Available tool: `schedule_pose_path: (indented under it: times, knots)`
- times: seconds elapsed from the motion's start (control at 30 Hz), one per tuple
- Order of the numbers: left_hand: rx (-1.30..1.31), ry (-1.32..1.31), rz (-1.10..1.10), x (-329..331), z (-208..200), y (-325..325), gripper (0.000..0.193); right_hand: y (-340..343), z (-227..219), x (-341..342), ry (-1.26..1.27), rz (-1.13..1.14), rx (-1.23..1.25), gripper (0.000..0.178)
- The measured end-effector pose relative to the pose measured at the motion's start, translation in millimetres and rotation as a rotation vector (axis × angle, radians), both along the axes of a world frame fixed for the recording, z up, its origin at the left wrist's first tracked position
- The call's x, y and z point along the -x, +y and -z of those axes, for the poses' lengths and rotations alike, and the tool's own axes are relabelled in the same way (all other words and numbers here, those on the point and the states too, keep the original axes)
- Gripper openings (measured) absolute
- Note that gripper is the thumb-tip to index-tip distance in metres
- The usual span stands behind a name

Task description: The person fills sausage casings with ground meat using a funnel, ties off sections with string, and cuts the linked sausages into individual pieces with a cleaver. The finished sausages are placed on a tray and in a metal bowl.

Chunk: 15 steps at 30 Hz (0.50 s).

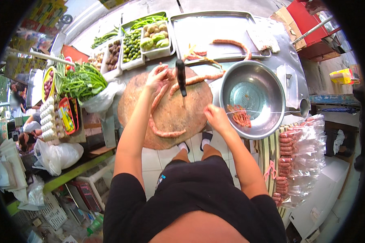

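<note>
A long raw sausage (166, 133) lies in a curve over the round wooden chopping board (138, 121). My left hand (158, 77) is closed around its upper end at the board's far left. Between my hands a black-handled pointed tool (181, 73) stands upright, its thin tip at the board. At the board's right edge my right hand (216, 117) is closed, fingertips pinched together. A thin white string (267, 112) stretches from it across the steel bowl (253, 73). Some reddish meat scraps (242, 117) sit inside that bowl. Another sausage length (196, 79) runs toward the bowl.
Beyond the board is a metal tray (211, 24), with a sausage (233, 42) at its near edge. Vegetable containers (155, 52), leafy greens (85, 81) and an egg tray (48, 121) stand left. Packed sausages (285, 158), pink scissors (270, 170) and a metal cup (305, 107) are right.
</note>
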<state>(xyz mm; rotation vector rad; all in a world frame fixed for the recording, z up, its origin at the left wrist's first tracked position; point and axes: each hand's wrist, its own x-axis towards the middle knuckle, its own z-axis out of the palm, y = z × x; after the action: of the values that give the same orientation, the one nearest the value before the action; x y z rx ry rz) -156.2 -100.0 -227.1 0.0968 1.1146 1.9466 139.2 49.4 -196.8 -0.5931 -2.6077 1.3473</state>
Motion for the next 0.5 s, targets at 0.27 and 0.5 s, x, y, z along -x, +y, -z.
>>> schedule_pose_path:
  times: [0.27,0.5]
  knots:
    - [0.349,0.724,-0.003,81.3,63.2,128.6,0.031,-6.4,-34.7,-50.7,-0.097,0.165,0.19,0.006]
    - [0.144,0.418,0.016,71.2,56.0,114.5,0.048,-4.8,-37.1,-54.8,-0.063,0.182,0.189,0.006]
